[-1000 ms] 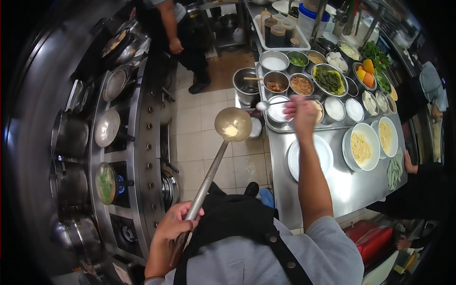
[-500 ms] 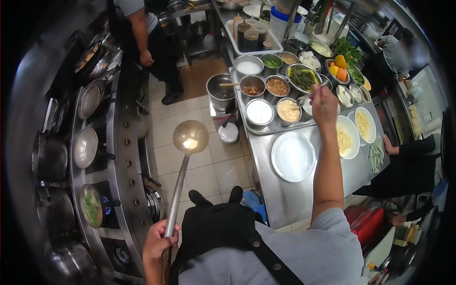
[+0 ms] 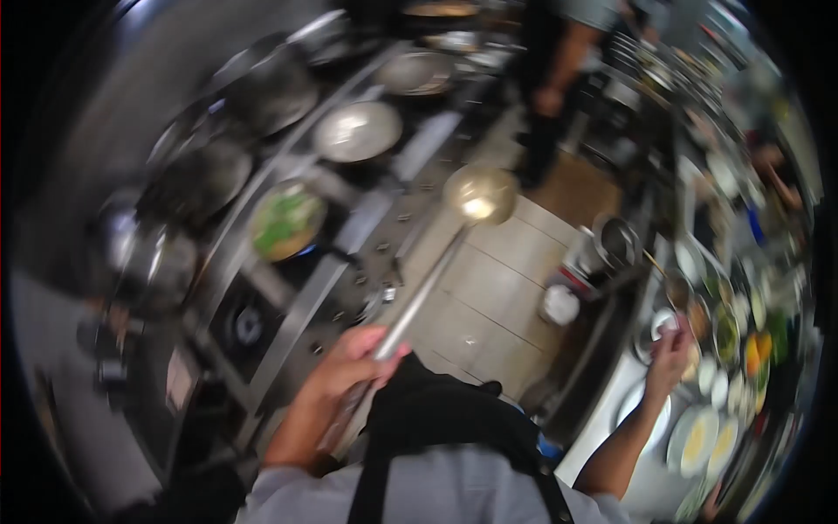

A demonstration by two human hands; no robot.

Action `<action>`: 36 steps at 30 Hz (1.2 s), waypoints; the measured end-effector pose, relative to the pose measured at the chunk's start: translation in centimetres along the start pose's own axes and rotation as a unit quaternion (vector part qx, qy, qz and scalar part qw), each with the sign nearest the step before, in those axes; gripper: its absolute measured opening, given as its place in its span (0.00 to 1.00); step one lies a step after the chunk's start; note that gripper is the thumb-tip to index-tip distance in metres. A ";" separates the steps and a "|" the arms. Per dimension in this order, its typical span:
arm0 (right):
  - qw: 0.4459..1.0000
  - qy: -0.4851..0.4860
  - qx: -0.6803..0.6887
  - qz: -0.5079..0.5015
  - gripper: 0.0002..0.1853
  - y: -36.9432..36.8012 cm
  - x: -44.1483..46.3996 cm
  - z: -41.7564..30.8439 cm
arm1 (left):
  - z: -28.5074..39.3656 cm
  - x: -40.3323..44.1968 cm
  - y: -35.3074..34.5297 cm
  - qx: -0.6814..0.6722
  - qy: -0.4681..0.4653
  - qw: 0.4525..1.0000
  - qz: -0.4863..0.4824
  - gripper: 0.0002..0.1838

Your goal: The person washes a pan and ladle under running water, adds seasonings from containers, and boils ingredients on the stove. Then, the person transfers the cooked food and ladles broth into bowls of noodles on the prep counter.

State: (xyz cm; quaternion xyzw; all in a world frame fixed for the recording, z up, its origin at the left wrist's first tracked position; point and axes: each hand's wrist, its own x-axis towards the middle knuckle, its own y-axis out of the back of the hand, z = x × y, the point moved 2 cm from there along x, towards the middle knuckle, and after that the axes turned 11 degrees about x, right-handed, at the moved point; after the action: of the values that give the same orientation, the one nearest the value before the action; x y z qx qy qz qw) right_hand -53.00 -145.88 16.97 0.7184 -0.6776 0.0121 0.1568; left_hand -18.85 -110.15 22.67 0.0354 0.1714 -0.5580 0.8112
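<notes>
My left hand (image 3: 353, 362) is wrapped round the long handle of a metal ladle (image 3: 482, 197), whose bowl hangs over the tiled floor with something pale in it. At the right, my right hand (image 3: 668, 349) is over the near side of the ingredient bowls, close to a white-filled bowl (image 3: 662, 325). Its fingers look bent, but motion blur hides whether they hold anything. A white plate (image 3: 643, 416) lies beside my right forearm. On the stove at the left, a pan (image 3: 286, 220) holds green leaves in liquid over a blue flame.
Another pan (image 3: 357, 132) stands farther back on the stove (image 3: 292, 336). A co-worker (image 3: 559, 83) stands beyond the ladle. A metal pot (image 3: 614, 240) and a white container (image 3: 559, 305) are between floor and counter. Noodle bowls (image 3: 694, 441) sit at the lower right.
The view has swung left toward the stove, and the counter now lies at the far right. My left hand still grips the ladle. My right hand has left the spot beside the dark greens.
</notes>
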 end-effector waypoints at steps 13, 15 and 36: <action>0.632 -0.345 0.245 -0.650 0.16 -40.4 -23.2 -14.1 | -7.6 3.5 16.6 0.109 -0.116 0.974 0.161 0.28; 0.679 -0.248 0.090 -0.685 0.14 -43.0 -24.0 -13.1 | -11.8 1.0 20.5 0.132 -0.069 0.968 0.200 0.29; 0.559 -0.495 0.112 -0.656 0.09 -51.7 -22.6 -14.1 | -46.4 -19.3 16.8 -0.151 0.419 0.776 0.447 0.21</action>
State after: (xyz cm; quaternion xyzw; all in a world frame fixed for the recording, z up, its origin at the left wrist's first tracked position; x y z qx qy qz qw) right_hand -1.58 -118.88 14.40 0.8693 0.0160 -0.3759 -0.3206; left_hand -20.63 -75.10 -16.99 0.2154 0.5410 -0.0296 0.8124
